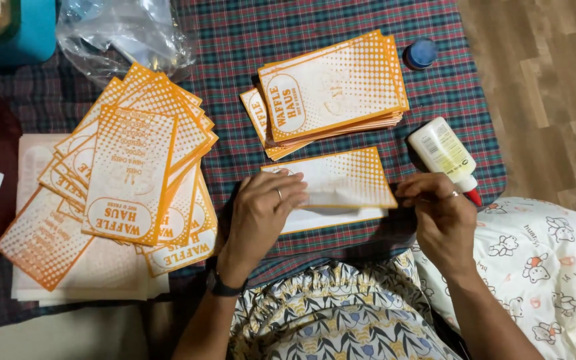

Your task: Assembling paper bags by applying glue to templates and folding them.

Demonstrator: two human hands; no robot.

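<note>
folding step, as judged: left hand (pixel 261 210) fingers flat on the orange-printed paper bag (pixel 338 180) lying on the plaid cloth (pixel 235 40), right hand (pixel 440 212) fingertips pinched on its edge beside the glue bottle (pixel 445 155); pressing the flap calls for even pressure.

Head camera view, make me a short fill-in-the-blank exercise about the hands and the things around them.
1. The left hand presses flat on an orange and white paper ____.
2. The white glue bottle lies beside the ____ hand.
3. The cloth under the stacks has a ____ pattern.
4. The round blue cap lies ____ from the bottle.

Missing words: bag; right; plaid; apart
</note>
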